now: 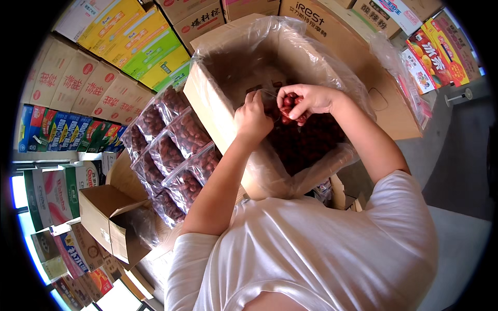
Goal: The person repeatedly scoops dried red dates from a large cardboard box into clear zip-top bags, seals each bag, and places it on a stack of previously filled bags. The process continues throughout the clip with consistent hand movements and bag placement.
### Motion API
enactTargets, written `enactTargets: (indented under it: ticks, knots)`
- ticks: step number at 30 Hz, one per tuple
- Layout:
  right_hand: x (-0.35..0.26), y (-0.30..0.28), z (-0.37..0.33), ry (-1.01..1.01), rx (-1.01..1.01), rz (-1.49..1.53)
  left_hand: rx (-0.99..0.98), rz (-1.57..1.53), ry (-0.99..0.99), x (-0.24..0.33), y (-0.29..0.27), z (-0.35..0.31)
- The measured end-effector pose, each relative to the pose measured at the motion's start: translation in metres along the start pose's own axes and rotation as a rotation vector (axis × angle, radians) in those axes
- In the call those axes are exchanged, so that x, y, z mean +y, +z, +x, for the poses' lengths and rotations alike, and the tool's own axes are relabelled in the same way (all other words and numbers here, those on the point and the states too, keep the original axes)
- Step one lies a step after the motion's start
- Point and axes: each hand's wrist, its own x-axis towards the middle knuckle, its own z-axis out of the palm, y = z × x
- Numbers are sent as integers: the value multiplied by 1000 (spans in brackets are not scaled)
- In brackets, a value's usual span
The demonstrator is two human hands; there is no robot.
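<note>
1. Indoors, among stacked cartons, a person in a white T-shirt (311, 249) bends over an open cardboard carton (207, 111), both bare hands above its mouth.
2. The right hand (309, 103) is curled, thumb and fingers closed around a small cluster of glossy dark red fruits (291, 101).
3. The left hand (253, 122) sits just beside it, fingers bent inward; from where I stand, I cannot tell whether they grip anything.
4. Below the hands, more loose red fruits (311, 142) lie deep in the carton, darkest toward the person's side.
5. All around the hands, a clear plastic liner (340, 70) drapes over the carton's rim in crumpled folds.
6. To the left of the hands, clear bags (174, 147) filled with red fruits lie side by side in rows, close against the carton.
7. Nearer the person, to the left of those bags, stands a smaller open box (94, 220).
8. Beyond the hands and to the left rise yellow cartons (111, 28) and green cartons (155, 61); far to the right is a red-and-yellow box (443, 52).
</note>
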Motion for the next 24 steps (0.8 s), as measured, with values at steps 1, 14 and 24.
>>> enactTargets:
  ticks: [1,14,24]
  knots:
    - [-2,4,4,-31,13,32,-6,-9,-6,0,0,1]
    - [3,37,26,-191,320,207,46,-112,23,-7,3,0]
    - [8,54,12,-286,236,131,64,-313,14,-12,2,3]
